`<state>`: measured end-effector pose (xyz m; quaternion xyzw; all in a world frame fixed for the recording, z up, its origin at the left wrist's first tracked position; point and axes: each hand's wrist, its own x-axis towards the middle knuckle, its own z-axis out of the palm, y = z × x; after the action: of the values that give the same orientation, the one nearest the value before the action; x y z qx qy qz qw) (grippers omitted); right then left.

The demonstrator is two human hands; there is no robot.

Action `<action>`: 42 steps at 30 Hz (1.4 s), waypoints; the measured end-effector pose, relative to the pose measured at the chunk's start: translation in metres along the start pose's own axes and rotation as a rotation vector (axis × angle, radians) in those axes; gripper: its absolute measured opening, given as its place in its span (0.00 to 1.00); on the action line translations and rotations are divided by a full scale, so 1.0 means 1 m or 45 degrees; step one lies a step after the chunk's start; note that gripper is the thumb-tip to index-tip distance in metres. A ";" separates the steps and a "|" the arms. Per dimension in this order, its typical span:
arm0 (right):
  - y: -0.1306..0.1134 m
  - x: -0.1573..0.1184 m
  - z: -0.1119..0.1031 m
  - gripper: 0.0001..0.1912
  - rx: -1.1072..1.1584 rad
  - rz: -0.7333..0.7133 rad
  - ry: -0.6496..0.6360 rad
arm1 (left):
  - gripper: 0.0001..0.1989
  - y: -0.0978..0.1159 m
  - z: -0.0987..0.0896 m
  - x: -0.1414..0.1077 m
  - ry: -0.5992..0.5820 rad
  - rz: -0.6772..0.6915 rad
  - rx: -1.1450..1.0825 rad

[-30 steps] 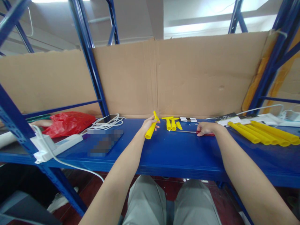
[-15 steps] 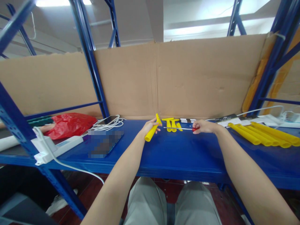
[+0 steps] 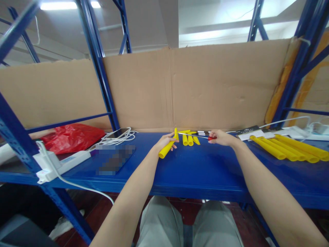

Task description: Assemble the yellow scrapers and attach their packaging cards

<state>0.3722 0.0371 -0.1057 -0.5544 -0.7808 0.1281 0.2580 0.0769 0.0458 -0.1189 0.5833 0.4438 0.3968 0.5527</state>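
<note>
- The left hand [image 3: 164, 140] grips a yellow T-shaped piece [image 3: 166, 151], fingers wrapped near its crosspiece, the open tube end angled down toward the person.
- The right hand [image 3: 219, 138] pinches the red handle of a screwdriver [image 3: 196, 136], its metal shaft directed left, the tip at the crosspiece; whether they touch cannot be told.
- Between the hands, two more yellow T-shaped pieces [image 3: 185, 140] lie side by side on the blue shelf [image 3: 195, 168], with a small yellow wedge [image 3: 196, 140] just to their right.
- Behind the screwdriver sits a group of black-and-white sticks [image 3: 203, 133], near a tall cardboard panel [image 3: 221, 82].
- At right, a row of long yellow tubes [image 3: 279, 150] rests before black and white papers [image 3: 248, 133].
- At left lie a pixelated flat object [image 3: 115, 160], a coiled white cable [image 3: 119, 138] and a white power strip [image 3: 74, 161].
- Beyond the rack post, another person's forearm [image 3: 42, 133] reaches to a red plastic bag [image 3: 74, 138].
- Below the shelf edge, the seated person's gray trousers [image 3: 164, 221] show.
</note>
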 end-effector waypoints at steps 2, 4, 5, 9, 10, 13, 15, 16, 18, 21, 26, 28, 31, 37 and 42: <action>0.000 0.000 0.000 0.06 -0.003 0.000 -0.013 | 0.36 0.000 0.000 0.000 -0.012 0.005 -0.007; 0.000 0.000 0.000 0.06 0.003 0.000 -0.025 | 0.36 0.000 -0.001 0.001 -0.018 0.005 -0.011; 0.000 0.000 -0.001 0.06 0.010 -0.001 -0.028 | 0.36 0.000 -0.001 0.001 -0.018 0.002 -0.012; 0.000 0.000 -0.001 0.06 0.019 -0.007 -0.022 | 0.36 -0.001 -0.001 0.002 -0.009 -0.003 -0.014; 0.000 0.000 -0.001 0.06 0.014 -0.006 -0.019 | 0.36 -0.001 -0.001 0.002 -0.012 -0.002 -0.017; 0.000 0.000 0.000 0.05 -0.001 -0.005 -0.022 | 0.37 -0.002 -0.002 0.003 -0.029 0.000 -0.031; -0.001 0.000 -0.001 0.05 -0.007 -0.003 -0.022 | 0.37 -0.002 -0.002 0.003 -0.038 -0.002 -0.037; -0.001 0.000 -0.001 0.05 -0.012 -0.004 -0.019 | 0.37 -0.002 -0.002 0.003 -0.039 -0.005 -0.035; -0.002 -0.001 -0.001 0.05 -0.026 -0.003 -0.008 | 0.37 -0.001 -0.001 0.002 -0.031 -0.009 -0.022; -0.003 0.000 -0.001 0.04 -0.053 -0.005 -0.007 | 0.37 0.000 0.001 0.001 -0.016 -0.005 -0.006; 0.000 0.002 0.000 0.05 -0.089 -0.015 0.014 | 0.37 0.000 0.001 0.001 -0.016 0.004 -0.013; 0.001 0.002 0.000 0.05 -0.098 -0.016 0.009 | 0.38 0.000 0.001 0.002 -0.013 0.002 -0.021; 0.002 0.003 0.001 0.05 -0.104 -0.014 0.013 | 0.38 0.000 0.001 0.002 -0.013 0.002 -0.023; -0.002 0.003 0.001 0.06 -0.124 0.011 0.050 | 0.37 0.001 0.002 -0.001 -0.007 0.000 -0.006; -0.005 0.002 0.001 0.06 -0.147 0.012 0.045 | 0.37 0.003 0.003 -0.003 -0.004 -0.001 -0.002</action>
<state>0.3672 0.0373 -0.1039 -0.5742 -0.7797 0.0740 0.2387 0.0795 0.0424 -0.1164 0.5834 0.4426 0.3960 0.5541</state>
